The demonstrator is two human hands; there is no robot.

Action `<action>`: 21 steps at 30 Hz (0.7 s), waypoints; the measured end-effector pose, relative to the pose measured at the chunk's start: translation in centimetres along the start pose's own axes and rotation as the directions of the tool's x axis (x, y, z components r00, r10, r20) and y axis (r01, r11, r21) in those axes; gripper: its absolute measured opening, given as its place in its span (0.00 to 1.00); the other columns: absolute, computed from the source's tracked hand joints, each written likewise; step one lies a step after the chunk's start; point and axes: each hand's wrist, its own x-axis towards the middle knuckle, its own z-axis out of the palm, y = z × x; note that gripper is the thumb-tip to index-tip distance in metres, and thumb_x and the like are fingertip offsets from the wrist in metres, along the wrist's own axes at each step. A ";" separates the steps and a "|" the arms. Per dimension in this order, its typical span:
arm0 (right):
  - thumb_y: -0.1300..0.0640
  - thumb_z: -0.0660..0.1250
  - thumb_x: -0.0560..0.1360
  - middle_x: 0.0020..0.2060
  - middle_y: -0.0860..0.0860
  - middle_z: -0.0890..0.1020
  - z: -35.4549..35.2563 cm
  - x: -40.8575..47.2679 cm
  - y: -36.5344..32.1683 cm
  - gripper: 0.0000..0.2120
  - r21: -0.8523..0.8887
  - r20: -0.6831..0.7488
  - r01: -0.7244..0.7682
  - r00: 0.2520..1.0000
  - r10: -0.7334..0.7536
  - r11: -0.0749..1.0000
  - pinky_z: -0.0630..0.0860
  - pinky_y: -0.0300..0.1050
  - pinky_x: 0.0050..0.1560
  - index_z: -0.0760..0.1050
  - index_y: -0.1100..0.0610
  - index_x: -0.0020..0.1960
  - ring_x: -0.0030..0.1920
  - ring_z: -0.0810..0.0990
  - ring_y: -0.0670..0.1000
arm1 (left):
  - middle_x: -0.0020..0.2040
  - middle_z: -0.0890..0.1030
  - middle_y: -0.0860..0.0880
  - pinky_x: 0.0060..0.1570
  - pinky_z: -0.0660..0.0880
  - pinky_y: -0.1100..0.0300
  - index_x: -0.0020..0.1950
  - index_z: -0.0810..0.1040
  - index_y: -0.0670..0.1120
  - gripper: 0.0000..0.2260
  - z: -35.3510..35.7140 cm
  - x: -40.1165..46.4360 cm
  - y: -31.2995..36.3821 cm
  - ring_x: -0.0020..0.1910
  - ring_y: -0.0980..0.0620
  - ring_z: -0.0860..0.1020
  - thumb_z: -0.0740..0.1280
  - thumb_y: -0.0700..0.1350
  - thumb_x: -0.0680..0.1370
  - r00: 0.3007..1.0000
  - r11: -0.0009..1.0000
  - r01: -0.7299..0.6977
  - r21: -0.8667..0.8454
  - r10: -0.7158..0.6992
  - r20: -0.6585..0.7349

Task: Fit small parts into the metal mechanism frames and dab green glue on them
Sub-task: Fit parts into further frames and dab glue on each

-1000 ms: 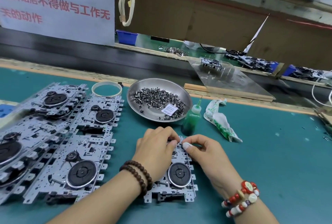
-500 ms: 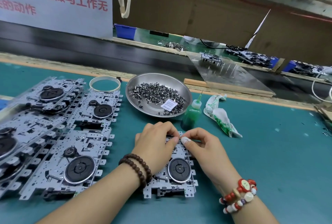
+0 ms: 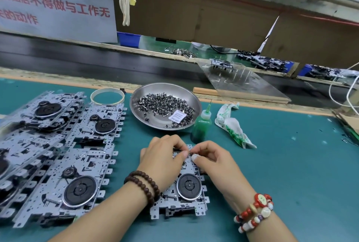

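A metal mechanism frame [image 3: 186, 193] with a black round wheel lies on the teal mat in front of me. My left hand [image 3: 163, 156] rests curled on the frame's far left part, fingertips at its top edge. My right hand [image 3: 211, 158] pinches a tiny dark part against that same edge, thumb and forefinger meeting the left fingertips. The part itself is mostly hidden. A steel dish [image 3: 165, 106] of several small metal parts stands behind the hands. The green glue bottle [image 3: 202, 125] stands upright just right of the dish.
Several more mechanism frames [image 3: 64, 164] lie overlapping on the left. A tape ring [image 3: 107, 96] sits behind them. A glue-stained white rag [image 3: 233, 125] lies right of the bottle. A black conveyor belt [image 3: 97, 63] runs along the back, with a clear ramp [image 3: 242, 84].
Both hands have stayed on the frame's far edge, fingertips drawing slightly closer together. The view has shifted a little; nothing else has moved.
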 end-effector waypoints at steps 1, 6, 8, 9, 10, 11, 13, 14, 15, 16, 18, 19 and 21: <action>0.67 0.66 0.73 0.36 0.45 0.79 0.0 0.0 -0.1 0.07 0.008 0.004 -0.008 1.000 0.008 1.000 0.71 0.30 0.37 0.76 0.56 0.43 0.32 0.74 0.36 | 0.44 0.75 0.61 0.60 0.65 0.52 0.36 0.68 0.58 0.10 0.0 0.0 0.0 0.50 0.58 0.67 0.63 0.49 0.77 1.000 1.000 -0.001 0.001 0.001 -0.003; 0.69 0.65 0.73 0.34 0.47 0.77 0.1 0.1 -0.3 0.09 0.034 0.003 -0.035 0.999 0.035 0.999 0.69 0.28 0.34 0.75 0.56 0.42 0.28 0.71 0.36 | 0.44 0.73 0.62 0.59 0.65 0.53 0.37 0.68 0.58 0.10 0.2 0.0 -0.1 0.51 0.59 0.66 0.63 0.49 0.77 0.999 1.000 -0.028 0.004 0.028 -0.025; 0.69 0.64 0.73 0.34 0.47 0.76 0.3 0.1 -0.4 0.09 0.030 -0.013 -0.043 0.999 0.044 0.999 0.69 0.28 0.32 0.75 0.56 0.41 0.27 0.71 0.36 | 0.43 0.73 0.61 0.59 0.66 0.54 0.37 0.68 0.58 0.10 0.3 0.0 -0.2 0.51 0.58 0.67 0.63 0.49 0.77 0.998 0.999 -0.048 0.005 0.049 -0.033; 0.69 0.64 0.73 0.34 0.47 0.76 0.4 0.1 -0.4 0.09 0.027 -0.021 -0.047 0.999 0.048 0.999 0.69 0.28 0.32 0.75 0.56 0.41 0.27 0.70 0.36 | 0.43 0.73 0.61 0.58 0.66 0.54 0.38 0.68 0.58 0.09 0.4 0.0 -0.3 0.51 0.58 0.67 0.63 0.49 0.77 0.997 0.998 -0.061 0.004 0.061 -0.037; 0.69 0.64 0.73 0.34 0.48 0.76 0.4 0.2 -0.4 0.09 0.027 -0.028 -0.052 0.998 0.053 0.998 0.69 0.28 0.32 0.75 0.56 0.42 0.28 0.71 0.37 | 0.43 0.72 0.61 0.58 0.66 0.55 0.39 0.68 0.59 0.09 0.4 0.0 -0.3 0.51 0.58 0.67 0.62 0.48 0.77 0.996 0.997 -0.076 0.001 0.076 -0.042; 0.69 0.64 0.73 0.35 0.49 0.77 0.5 0.2 -0.5 0.09 0.033 -0.031 -0.060 0.998 0.061 0.998 0.69 0.29 0.32 0.75 0.55 0.42 0.29 0.71 0.38 | 0.43 0.72 0.62 0.56 0.65 0.58 0.40 0.69 0.59 0.08 0.5 -0.1 -0.4 0.51 0.58 0.67 0.62 0.48 0.77 0.994 0.995 -0.095 -0.004 0.095 -0.049; 0.68 0.64 0.73 0.38 0.51 0.77 0.6 0.2 -0.6 0.09 0.046 -0.039 -0.085 0.995 0.087 0.995 0.68 0.32 0.33 0.74 0.54 0.42 0.33 0.71 0.44 | 0.44 0.72 0.62 0.52 0.63 0.63 0.44 0.73 0.60 0.06 0.6 -0.3 -0.6 0.51 0.59 0.66 0.62 0.47 0.77 0.988 0.990 -0.144 0.005 0.144 -0.063; 0.68 0.64 0.73 0.38 0.53 0.77 0.7 0.2 -0.6 0.10 0.046 -0.049 -0.095 0.994 0.097 0.994 0.68 0.33 0.32 0.73 0.54 0.41 0.34 0.71 0.46 | 0.44 0.72 0.62 0.50 0.62 0.64 0.46 0.75 0.59 0.07 0.6 -0.4 -0.7 0.50 0.59 0.66 0.62 0.47 0.77 0.983 0.985 -0.169 0.015 0.170 -0.069; 0.68 0.64 0.72 0.37 0.53 0.77 0.7 0.2 -0.6 0.09 0.043 -0.059 -0.102 0.993 0.104 0.994 0.67 0.33 0.30 0.73 0.54 0.41 0.34 0.70 0.48 | 0.45 0.72 0.62 0.49 0.61 0.64 0.47 0.76 0.58 0.07 0.7 -0.5 -0.8 0.50 0.58 0.66 0.63 0.45 0.77 0.978 0.981 -0.193 0.023 0.195 -0.078; 0.67 0.64 0.72 0.37 0.53 0.77 0.8 0.2 -0.6 0.09 0.043 -0.066 -0.106 0.992 0.109 0.993 0.66 0.32 0.29 0.72 0.53 0.41 0.33 0.69 0.48 | 0.45 0.73 0.61 0.50 0.62 0.63 0.47 0.77 0.57 0.08 0.7 -0.6 -0.9 0.50 0.57 0.67 0.63 0.44 0.77 0.972 0.976 -0.217 0.031 0.219 -0.088; 0.67 0.64 0.73 0.36 0.52 0.78 0.8 0.3 -0.6 0.09 0.045 -0.073 -0.113 0.991 0.116 0.993 0.65 0.31 0.27 0.72 0.53 0.42 0.34 0.70 0.49 | 0.46 0.74 0.59 0.52 0.67 0.58 0.47 0.78 0.54 0.08 0.8 -0.6 -1.0 0.48 0.55 0.67 0.63 0.42 0.77 0.959 0.963 -0.262 0.061 0.267 -0.096; 0.66 0.64 0.73 0.36 0.51 0.78 0.8 0.2 -0.7 0.09 0.040 -0.073 -0.119 0.990 0.121 0.992 0.65 0.31 0.27 0.72 0.53 0.42 0.34 0.70 0.48 | 0.46 0.74 0.58 0.51 0.68 0.56 0.47 0.78 0.53 0.08 0.8 -0.6 -1.0 0.47 0.55 0.67 0.62 0.41 0.77 0.954 0.957 -0.279 0.083 0.286 -0.088; 0.66 0.64 0.73 0.38 0.51 0.78 0.8 0.2 -0.8 0.09 0.035 -0.061 -0.131 0.989 0.133 0.991 0.66 0.30 0.28 0.72 0.52 0.43 0.35 0.71 0.48 | 0.47 0.74 0.56 0.50 0.69 0.53 0.48 0.78 0.52 0.08 0.7 -0.6 -1.1 0.46 0.54 0.66 0.61 0.41 0.77 0.946 0.943 -0.309 0.122 0.318 -0.068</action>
